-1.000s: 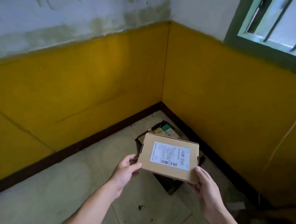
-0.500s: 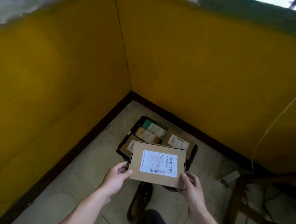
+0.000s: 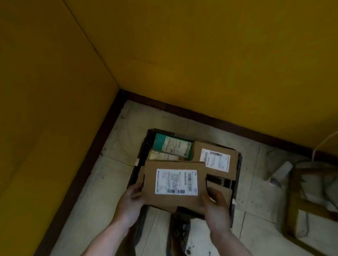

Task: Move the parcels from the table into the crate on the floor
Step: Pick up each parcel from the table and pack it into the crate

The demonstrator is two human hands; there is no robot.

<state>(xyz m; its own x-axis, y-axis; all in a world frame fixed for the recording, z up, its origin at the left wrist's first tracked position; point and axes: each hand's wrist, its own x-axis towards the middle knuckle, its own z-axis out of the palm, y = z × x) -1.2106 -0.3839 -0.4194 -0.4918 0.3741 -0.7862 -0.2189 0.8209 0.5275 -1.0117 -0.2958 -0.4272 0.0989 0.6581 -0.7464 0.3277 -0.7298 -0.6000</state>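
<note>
I hold a flat brown cardboard parcel (image 3: 173,184) with a white shipping label, level, right over the near half of the black crate (image 3: 238,170) on the floor. My left hand (image 3: 132,199) grips its near left corner and my right hand (image 3: 216,204) grips its near right edge. Inside the crate lie a green parcel (image 3: 172,145) at the far left, a brown labelled parcel (image 3: 215,159) at the far right, and a yellowish parcel (image 3: 163,156) partly hidden under the one I hold.
The crate stands in a corner between two yellow walls with a dark skirting (image 3: 204,118). A wooden frame (image 3: 297,211) and a white cable (image 3: 324,142) are on the right. My sandalled foot (image 3: 178,234) is just in front of the crate.
I have leaned in and the view has tilted down. The parcel has come lower and forward, from in front of me to directly above the crate. Both hands keep their hold.
</note>
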